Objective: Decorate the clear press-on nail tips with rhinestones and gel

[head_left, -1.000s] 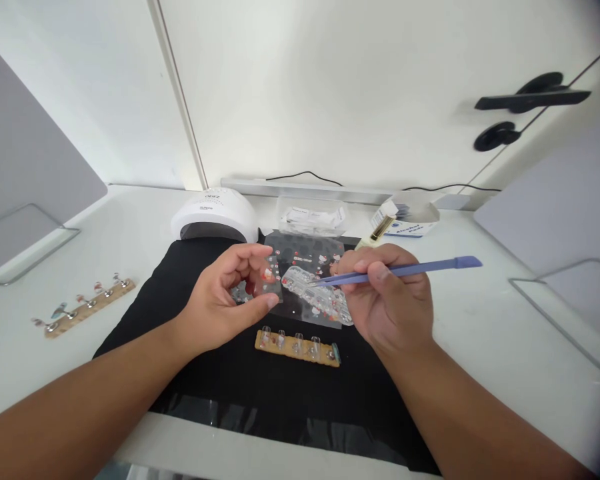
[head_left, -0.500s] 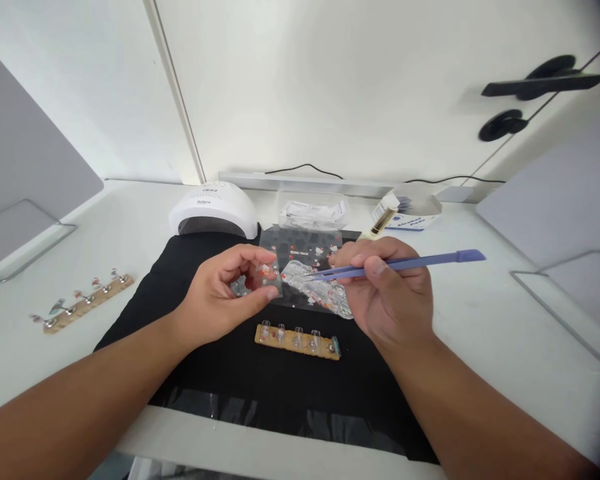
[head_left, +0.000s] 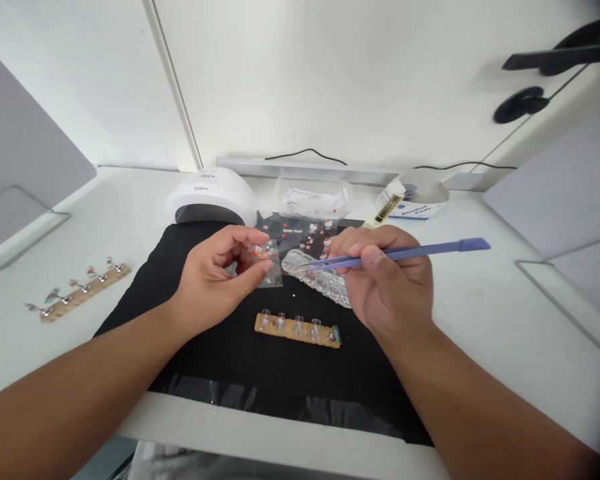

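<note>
My left hand [head_left: 223, 270] pinches a small clear sticker sheet [head_left: 271, 265] with red and white prints. Purple tweezers [head_left: 415, 251] are held in my right hand [head_left: 385, 277], their tips pointing left over a clear compartment case [head_left: 325, 283]. Behind the case lies a larger clear sticker sheet [head_left: 293, 231] with cartoon prints. Nearer to me, a wooden strip [head_left: 285, 328] bears several clear nail tips on stands, with a teal piece at its right end. All of this is on or above a black mat [head_left: 260, 380].
A white nail lamp [head_left: 210, 193] stands at the back left. Another wooden strip [head_left: 87, 293] with decorated nail tips lies at the left. Behind are a clear tray [head_left: 313, 200], a small bottle [head_left: 389, 208] and an alcohol pad box [head_left: 425, 205]. Wire-legged grey panels flank both sides.
The view has shifted slightly, so the tabletop objects appear higher. The large sticker sheet's prints now show further back, beyond the case. Both hands keep their holds.
</note>
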Tool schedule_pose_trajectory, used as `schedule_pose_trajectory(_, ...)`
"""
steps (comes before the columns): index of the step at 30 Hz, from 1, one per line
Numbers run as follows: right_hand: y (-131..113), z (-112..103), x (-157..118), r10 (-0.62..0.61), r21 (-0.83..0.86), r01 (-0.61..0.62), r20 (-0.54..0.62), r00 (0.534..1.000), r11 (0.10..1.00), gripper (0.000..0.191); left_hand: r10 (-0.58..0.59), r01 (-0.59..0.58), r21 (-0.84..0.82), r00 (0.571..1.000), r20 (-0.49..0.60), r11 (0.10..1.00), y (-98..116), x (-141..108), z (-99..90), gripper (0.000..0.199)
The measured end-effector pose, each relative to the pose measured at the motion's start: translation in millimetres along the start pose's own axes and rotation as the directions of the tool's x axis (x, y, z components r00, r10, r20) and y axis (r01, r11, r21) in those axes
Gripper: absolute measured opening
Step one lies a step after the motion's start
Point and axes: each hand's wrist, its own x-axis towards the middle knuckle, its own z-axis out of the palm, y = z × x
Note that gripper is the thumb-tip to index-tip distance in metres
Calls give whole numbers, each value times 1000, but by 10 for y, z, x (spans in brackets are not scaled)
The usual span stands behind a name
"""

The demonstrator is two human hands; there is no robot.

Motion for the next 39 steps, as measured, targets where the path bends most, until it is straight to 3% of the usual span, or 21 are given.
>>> schedule_pose_trajectory(10, 29, 12, -15, -3, -13, 3, 25, 1000, 1000, 11, -23, 24, -33, 1000, 18, 999, 9, -3, 7, 26)
schedule_pose_trajectory(25, 36, 16, -38, -26, -58, 28, 44, 999, 998, 12, -65, 66, -6, 989, 133, 998, -12, -23, 5, 25)
schedule_pose_trajectory(39, -59, 83, -77, -125, -118, 131, 54, 991, 984, 9, 30, -11, -88, 975, 221, 996, -23, -36, -43, 27)
